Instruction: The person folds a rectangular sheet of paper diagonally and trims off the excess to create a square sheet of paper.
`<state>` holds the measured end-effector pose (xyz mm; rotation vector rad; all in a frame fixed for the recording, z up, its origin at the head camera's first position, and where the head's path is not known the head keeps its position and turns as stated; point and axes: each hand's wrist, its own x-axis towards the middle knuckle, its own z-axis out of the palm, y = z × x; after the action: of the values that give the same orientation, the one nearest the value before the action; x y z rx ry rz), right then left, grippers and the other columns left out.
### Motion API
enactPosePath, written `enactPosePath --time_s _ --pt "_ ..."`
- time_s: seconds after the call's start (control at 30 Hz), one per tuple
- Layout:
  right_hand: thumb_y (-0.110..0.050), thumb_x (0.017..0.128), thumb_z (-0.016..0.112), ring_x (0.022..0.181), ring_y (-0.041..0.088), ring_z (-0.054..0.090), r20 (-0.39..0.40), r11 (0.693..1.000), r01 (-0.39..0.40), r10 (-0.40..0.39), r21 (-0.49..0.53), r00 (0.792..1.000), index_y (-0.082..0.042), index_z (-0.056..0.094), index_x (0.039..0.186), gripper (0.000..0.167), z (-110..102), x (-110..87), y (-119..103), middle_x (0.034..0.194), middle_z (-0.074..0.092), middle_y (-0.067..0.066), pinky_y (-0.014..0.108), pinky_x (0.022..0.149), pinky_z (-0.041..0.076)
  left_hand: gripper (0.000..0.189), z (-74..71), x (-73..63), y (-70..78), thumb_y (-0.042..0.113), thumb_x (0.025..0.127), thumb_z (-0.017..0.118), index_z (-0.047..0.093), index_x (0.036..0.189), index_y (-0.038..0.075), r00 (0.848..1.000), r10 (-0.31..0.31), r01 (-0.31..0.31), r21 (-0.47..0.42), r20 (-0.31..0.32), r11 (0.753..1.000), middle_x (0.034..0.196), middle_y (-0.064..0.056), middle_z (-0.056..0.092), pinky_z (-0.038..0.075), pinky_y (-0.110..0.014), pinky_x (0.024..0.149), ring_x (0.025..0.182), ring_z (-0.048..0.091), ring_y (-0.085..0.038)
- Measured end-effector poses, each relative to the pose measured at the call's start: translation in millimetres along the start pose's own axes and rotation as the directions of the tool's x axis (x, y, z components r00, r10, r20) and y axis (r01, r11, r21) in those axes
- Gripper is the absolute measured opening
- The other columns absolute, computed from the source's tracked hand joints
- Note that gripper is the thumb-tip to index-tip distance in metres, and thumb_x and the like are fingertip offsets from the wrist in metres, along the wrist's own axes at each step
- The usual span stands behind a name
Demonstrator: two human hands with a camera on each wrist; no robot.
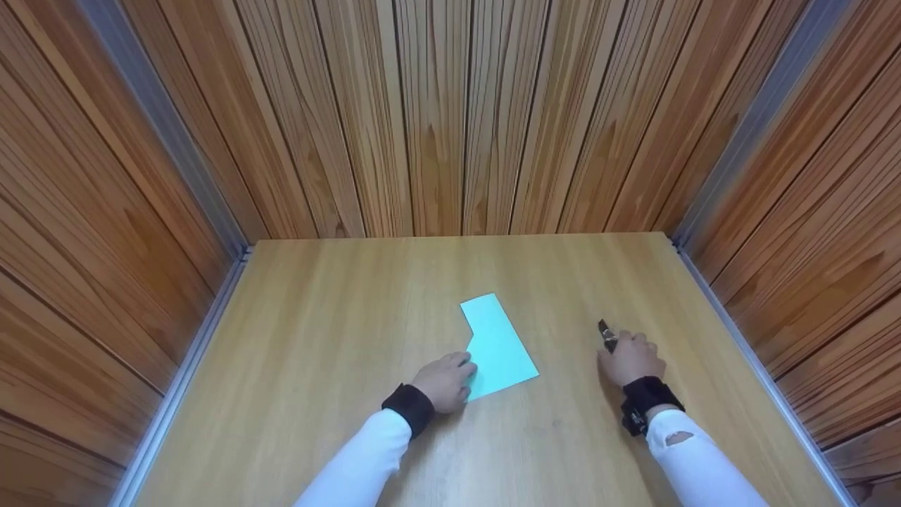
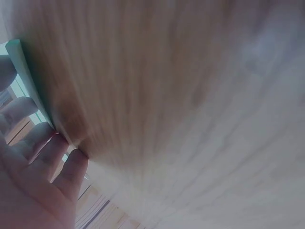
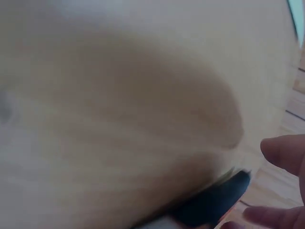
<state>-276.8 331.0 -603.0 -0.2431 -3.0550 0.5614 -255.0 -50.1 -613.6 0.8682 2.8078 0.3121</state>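
Note:
A turquoise sheet of paper [image 1: 500, 348] with a notch in its left side lies at the middle of the table. The left hand [image 1: 445, 382] is at the sheet's lower left edge. In the left wrist view, its fingertips [image 2: 71, 160] line up along the paper's edge [image 2: 29, 78], with the thumb at the far end. To the right, the right hand [image 1: 633, 359] is over a dark, narrow object [image 1: 607, 335] with a shiny part, its kind unclear. In the right wrist view, the thumb [image 3: 283, 150] stands apart from this dark object [image 3: 209, 202], with other fingers close beside it.
The wooden table [image 1: 338, 296] is enclosed by a plank back wall [image 1: 436, 120] and plank side walls. Metal rails [image 1: 190, 394] run along its left and right edges. Both forearms, in white sleeves with black wristbands, come in from the front.

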Motion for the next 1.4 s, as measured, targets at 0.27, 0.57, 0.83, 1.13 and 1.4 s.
enactPosePath --time_s 0.27,0.57,0.83,1.13,1.4 --pt "-0.028 0.103 0.065 0.081 0.044 0.068 0.050 0.999 -0.039 0.040 -0.030 0.998 0.018 0.062 0.121 0.049 0 -9.1 24 0.097 0.064 0.031 0.052 0.063 0.055 0.042 -1.5 0.4 1.4 0.022 0.108 0.062 0.062 0.149 0.010 1.000 0.010 -0.010 0.025 -0.008 1.000 0.164 -0.015 0.053 0.045 -0.045 0.125 0.154 0.051 -0.032" --pt "-0.020 0.103 0.069 0.078 0.042 0.068 -0.019 0.998 0.055 -0.055 -0.029 0.998 0.016 0.068 0.114 0.037 7 -11.9 27 0.094 0.067 0.028 0.056 0.065 0.056 0.043 -1.3 -1.3 1.2 0.022 0.109 0.062 0.061 0.150 0.010 1.000 -0.003 0.003 -0.004 0.003 1.000 0.166 -0.016 0.052 0.043 -0.046 0.126 0.155 0.049 -0.033" --pt "-0.023 0.105 0.067 0.077 0.034 0.064 0.014 0.999 0.036 -0.036 0.039 0.999 0.011 0.072 0.117 0.036 4 -10.0 30 0.094 0.068 0.023 0.044 0.066 0.048 0.044 -2.4 0.3 0.9 0.023 0.110 0.061 0.059 0.151 0.010 1.000 -0.005 0.005 0.001 0.020 1.000 0.167 -0.016 0.049 0.042 -0.045 0.127 0.156 0.047 -0.032" --pt "-0.026 0.107 0.063 0.086 0.038 0.063 -0.037 0.989 0.081 -0.077 0.122 0.996 0.012 0.061 0.137 0.048 9 -18.1 8 0.109 0.066 0.030 0.050 0.076 0.050 0.044 -5.9 -0.5 1.6 0.023 0.110 0.060 0.058 0.153 0.010 0.999 -0.004 0.004 -0.002 0.032 1.000 0.168 -0.016 0.048 0.041 -0.047 0.128 0.157 0.045 -0.033" --pt "-0.029 0.106 0.061 0.071 0.029 0.060 0.022 0.980 0.121 -0.126 0.158 0.992 0.002 0.062 0.125 0.036 21 -30.3 -14 0.087 0.066 0.016 0.039 0.061 0.043 0.043 -4.5 -1.9 1.1 0.020 0.108 0.059 0.060 0.150 0.008 1.000 0.023 -0.024 0.026 0.016 0.999 0.165 -0.018 0.050 0.043 -0.045 0.126 0.155 0.047 -0.034"
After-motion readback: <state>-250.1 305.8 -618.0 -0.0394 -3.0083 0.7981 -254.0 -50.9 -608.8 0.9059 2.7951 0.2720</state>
